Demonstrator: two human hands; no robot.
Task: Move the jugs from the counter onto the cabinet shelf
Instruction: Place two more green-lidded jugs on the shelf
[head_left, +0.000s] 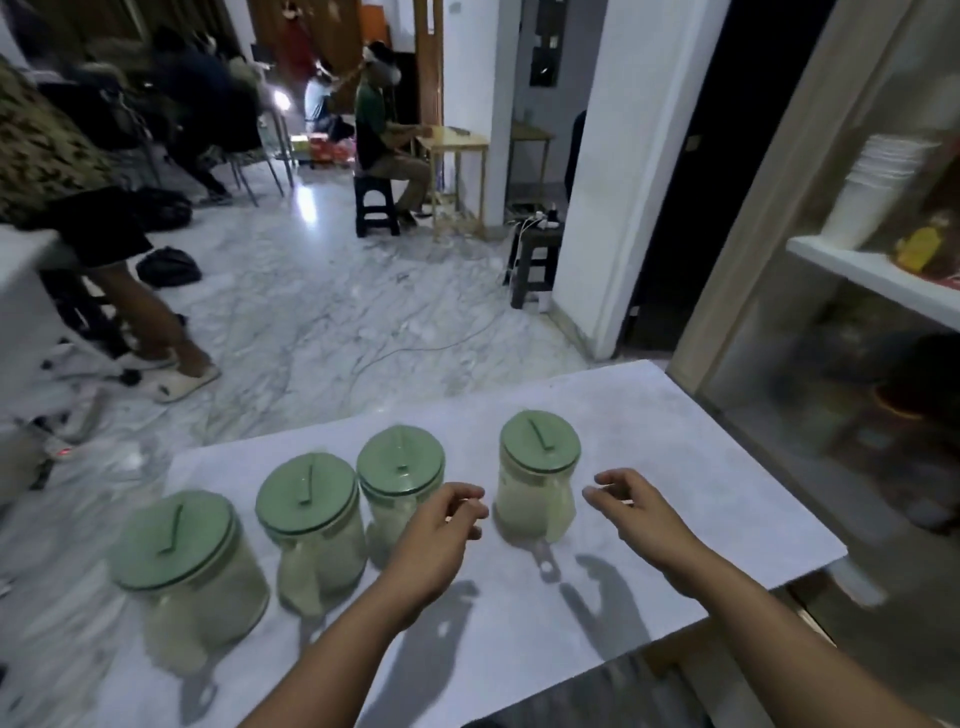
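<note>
A single wide-angle head view looks forward and down over the desk (649, 415), close enough that both forearms enter from the bottom edge. The marble floor (311, 312) fills the upper left of the frame, and the cabinet shelf (872, 275) edges the right.

- Jugs with green lids on the counter (675, 467): four — first (189, 577), second (314, 530), third (397, 480), fourth (537, 475).
- Hands: two — left hand (441, 530), right hand (636, 512).
- Dark stools on the floor: two — one (376, 205), another (535, 265).
</note>
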